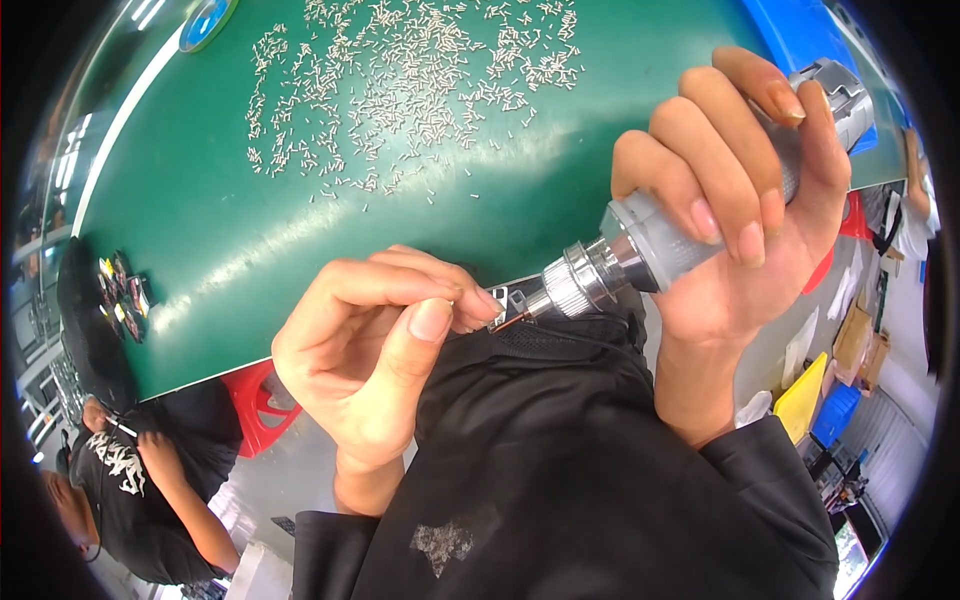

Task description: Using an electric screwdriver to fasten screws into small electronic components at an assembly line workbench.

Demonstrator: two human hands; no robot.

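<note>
My right hand (740,190) is wrapped round a grey, translucent-bodied handheld power tool (660,245), its silver ribbed collar (575,282) pointing down to the left. From the collar runs a thin copper-coloured tip (510,322), close to my left fingertips. My left hand (370,340) is closed in a pinch, with a tiny pale piece (450,301) showing between thumb and forefinger, too small to name. A small silver metal part (502,300) with square openings shows beside the tip and the left fingertips; whether those fingers hold it I cannot tell.
Many small silver pins (410,90) lie scattered on the green table (220,250). A blue round dish (205,22) stands far left, a blue bin (800,40) far right. Small dark parts (122,295) sit near the left edge. Another person (140,480) sits at lower left, beside a red stool (255,410).
</note>
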